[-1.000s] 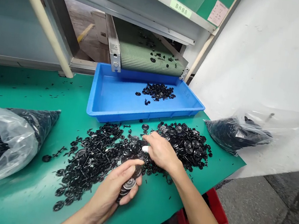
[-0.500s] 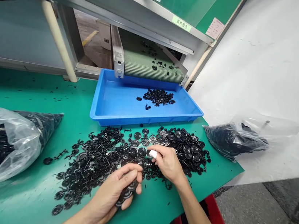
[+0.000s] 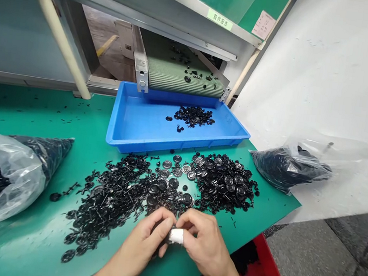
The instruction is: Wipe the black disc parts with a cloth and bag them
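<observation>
My left hand (image 3: 144, 246) is closed around black round parts, mostly hidden under its fingers. Touching it on the right is my right hand (image 3: 205, 245), its fingers pinched together; whatever they hold is hidden. A white wrap (image 3: 176, 235) covers one of its fingertips. Beyond both hands, small black parts lie in a loose pile (image 3: 111, 196) on the left, and a pile of black discs (image 3: 228, 182) is on the right. A few round discs (image 3: 174, 183) lie between the piles.
A blue tray (image 3: 136, 143) with black parts stands below a green conveyor belt (image 3: 181, 76) carrying more parts. Clear bags of black parts lie at left (image 3: 26, 171) and right (image 3: 288, 167). A red bin (image 3: 266, 271) is below the green table (image 3: 0, 245).
My right hand has moved from the disc pile down and back to meet my left hand, and their fingertips are now together. The view has shifted slightly.
</observation>
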The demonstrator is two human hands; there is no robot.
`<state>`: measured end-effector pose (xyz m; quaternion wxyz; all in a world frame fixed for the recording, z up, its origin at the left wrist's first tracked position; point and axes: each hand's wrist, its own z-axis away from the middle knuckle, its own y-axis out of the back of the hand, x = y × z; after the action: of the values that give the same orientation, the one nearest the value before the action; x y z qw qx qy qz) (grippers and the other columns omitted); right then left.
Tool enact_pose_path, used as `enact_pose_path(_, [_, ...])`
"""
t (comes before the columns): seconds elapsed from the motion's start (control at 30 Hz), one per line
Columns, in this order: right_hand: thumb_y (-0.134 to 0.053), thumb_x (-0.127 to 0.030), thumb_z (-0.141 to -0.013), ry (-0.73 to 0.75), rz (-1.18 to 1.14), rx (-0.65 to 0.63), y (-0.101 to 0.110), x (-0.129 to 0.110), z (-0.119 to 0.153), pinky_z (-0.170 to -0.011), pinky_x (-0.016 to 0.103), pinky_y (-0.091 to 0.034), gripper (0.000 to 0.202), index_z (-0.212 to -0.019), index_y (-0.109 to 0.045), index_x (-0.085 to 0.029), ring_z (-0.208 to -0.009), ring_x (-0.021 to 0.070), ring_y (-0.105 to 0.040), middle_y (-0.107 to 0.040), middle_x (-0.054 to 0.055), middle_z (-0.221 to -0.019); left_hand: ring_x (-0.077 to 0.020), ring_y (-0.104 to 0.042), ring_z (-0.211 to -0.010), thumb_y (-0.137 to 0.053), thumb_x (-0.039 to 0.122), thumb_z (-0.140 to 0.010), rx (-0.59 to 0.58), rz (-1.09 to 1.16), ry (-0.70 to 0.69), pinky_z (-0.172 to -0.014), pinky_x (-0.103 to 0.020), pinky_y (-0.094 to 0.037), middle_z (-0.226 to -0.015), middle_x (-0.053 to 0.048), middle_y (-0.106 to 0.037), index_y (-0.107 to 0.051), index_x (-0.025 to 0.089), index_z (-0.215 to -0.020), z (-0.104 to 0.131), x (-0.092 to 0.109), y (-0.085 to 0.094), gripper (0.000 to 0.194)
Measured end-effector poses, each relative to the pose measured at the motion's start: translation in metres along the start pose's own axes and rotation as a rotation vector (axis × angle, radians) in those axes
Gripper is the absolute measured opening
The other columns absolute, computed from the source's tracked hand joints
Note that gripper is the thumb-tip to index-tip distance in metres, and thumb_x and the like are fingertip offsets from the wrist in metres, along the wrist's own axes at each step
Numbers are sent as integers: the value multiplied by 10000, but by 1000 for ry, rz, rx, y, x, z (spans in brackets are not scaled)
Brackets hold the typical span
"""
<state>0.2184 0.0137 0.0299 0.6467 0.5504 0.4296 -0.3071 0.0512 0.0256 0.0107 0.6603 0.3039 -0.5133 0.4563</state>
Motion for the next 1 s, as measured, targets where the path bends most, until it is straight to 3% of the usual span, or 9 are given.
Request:
enact_pose_path(0.1, [-508, -20, -726, 16, 10, -141, 10, -2, -6, -585, 184, -416, 337, -962, -637, -224, -660, 96, -550, -608, -40, -771, -113, -361, -482, -494, 550, -897, 8, -26, -8, -487, -227, -283, -516, 72, -450, -509, 216, -793, 3, 0, -1, 350])
enact_pose_path(0.27, [-524, -41, -726, -2, -55, -306, 18, -2, -18, -533, 177, -396, 301, -938, -665, -203, -581, 84, -513, -575, -49, -698, -119, -382, -483, -489, 556, -899, 16, 32, -8, -492, -225, -296, -540, 79, -455, -486, 230, -884, 4, -1, -2, 327])
enact_pose_path(0.4, [-490, -88, -829, 52, -104, -166, 9, 6, -18, -522, 182, -427, 346, -1087, -678, -223, -552, 69, -517, -576, -19, -791, -116, -413, -509, -433, 521, -938, -54, 74, -21, -514, -232, -318, -636, 41, -545, -479, 226, -841, 2, 1, 1, 314])
enact_pose_path(0.5, [-486, -133, -882, 78, -125, -45, 3, 13, -15, -550, 195, -467, 299, -1072, -700, -219, -574, 73, -570, -600, 5, -858, -120, -454, -554, -436, 488, -950, -115, 22, -65, -587, -246, -365, -671, 28, -548, -528, 209, -814, 2, 1, 3, 323])
enact_pose_path(0.63, [-525, -79, -830, 98, -21, -84, 8, 13, -16, -562, 200, -453, 289, -1015, -707, -205, -557, 84, -566, -612, -25, -727, -142, -475, -577, -405, 488, -961, -131, 0, -47, -636, -261, -379, -585, 36, -518, -559, 209, -826, 3, -2, 5, 347])
enact_pose_path(0.77, [-510, -74, -834, 199, 119, -89, 10, 8, -22, -614, 221, -437, 251, -952, -699, -189, -635, 113, -578, -654, -9, -731, -147, -468, -565, -378, 508, -963, -90, -14, -5, -615, -262, -367, -546, 30, -517, -532, 217, -747, 3, -2, 4, 394])
enact_pose_path(0.87, [-494, -67, -847, 168, 79, -95, 4, 8, -25, -587, 209, -420, 222, -855, -678, -188, -560, 96, -550, -625, -38, -622, -140, -462, -555, -381, 511, -962, -46, -13, -4, -610, -256, -366, -519, 32, -507, -501, 219, -691, 3, -1, 4, 417])
enact_pose_path(1.0, [-417, -38, -866, 145, 72, -146, 10, 9, -38, -586, 198, -439, 271, -930, -639, -180, -565, 95, -563, -609, -39, -639, -101, -366, -460, -421, 520, -946, -63, 98, 22, -480, -223, -295, -494, 40, -515, -518, 206, -725, 0, 0, 5, 396])
